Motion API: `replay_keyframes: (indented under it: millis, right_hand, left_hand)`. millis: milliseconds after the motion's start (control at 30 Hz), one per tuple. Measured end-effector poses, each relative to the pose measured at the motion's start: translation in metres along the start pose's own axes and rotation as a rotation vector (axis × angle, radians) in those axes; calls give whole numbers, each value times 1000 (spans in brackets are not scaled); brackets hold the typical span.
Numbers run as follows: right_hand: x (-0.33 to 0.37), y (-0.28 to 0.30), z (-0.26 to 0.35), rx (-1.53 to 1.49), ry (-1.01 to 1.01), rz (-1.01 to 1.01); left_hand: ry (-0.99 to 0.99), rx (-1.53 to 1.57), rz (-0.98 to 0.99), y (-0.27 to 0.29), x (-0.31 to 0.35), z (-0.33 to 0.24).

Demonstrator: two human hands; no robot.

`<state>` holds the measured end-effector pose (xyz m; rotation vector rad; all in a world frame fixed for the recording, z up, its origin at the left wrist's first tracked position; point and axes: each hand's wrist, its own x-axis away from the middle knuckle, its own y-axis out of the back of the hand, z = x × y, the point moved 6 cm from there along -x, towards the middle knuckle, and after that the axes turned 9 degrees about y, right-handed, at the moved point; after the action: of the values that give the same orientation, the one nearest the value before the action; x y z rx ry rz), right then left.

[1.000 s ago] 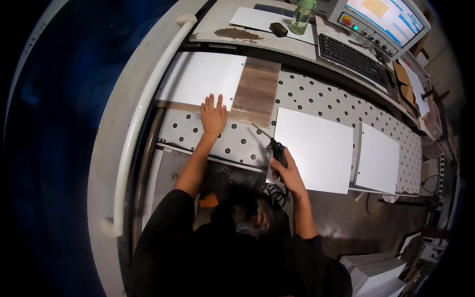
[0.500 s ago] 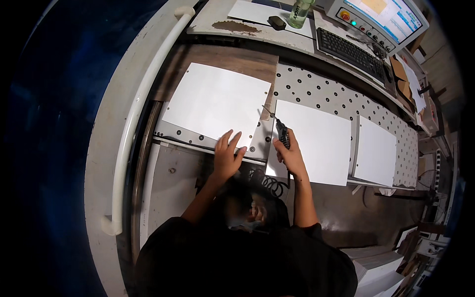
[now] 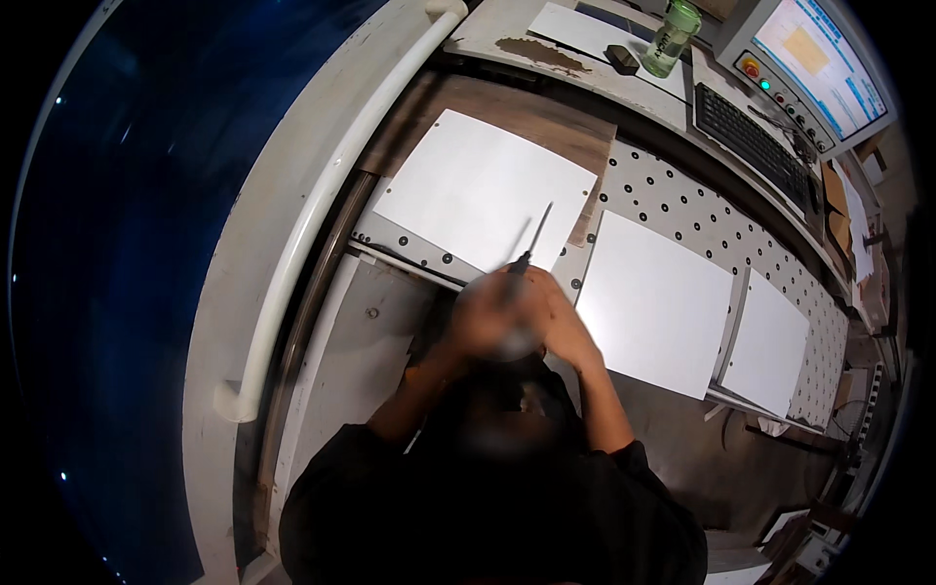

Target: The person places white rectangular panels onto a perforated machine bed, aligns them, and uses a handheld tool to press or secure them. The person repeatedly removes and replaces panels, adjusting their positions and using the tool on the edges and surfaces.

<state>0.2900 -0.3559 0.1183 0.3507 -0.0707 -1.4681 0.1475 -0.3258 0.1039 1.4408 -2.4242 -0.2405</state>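
My right hand (image 3: 561,320) is wrapped round a black air blow gun (image 3: 524,263). The gun's thin nozzle points away from me, above the near right part of a white panel (image 3: 478,185). Close beside the gun and the right hand is my left hand (image 3: 472,320), lifted off the panel. Motion smears its fingers, so I cannot tell whether they touch the gun. The panel has small holes near its edges and lies partly on a brown wood-grain board (image 3: 575,122).
Two more white panels (image 3: 655,302) (image 3: 767,341) lie to the right on a dotted grey machine bed (image 3: 673,195). Beyond stand a keyboard (image 3: 751,141), a green bottle (image 3: 673,39) and a control screen (image 3: 809,58). A white rail (image 3: 322,195) runs along the left.
My left hand has left the panel's near edge and drawn back beside the right. The blow gun has swung from pointing left to pointing away from me. The whole view has shifted.
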Motion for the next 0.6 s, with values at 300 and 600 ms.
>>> replay_keyframes:
  millis: [300, 600]
  right_hand:
    - [50, 107, -107, 155, -179, -639]
    - [46, 98, -100, 112, -117, -761]
  left_hand:
    - [332, 161, -545, 159, 18, 82]
    - [294, 391, -350, 172, -93, 59]
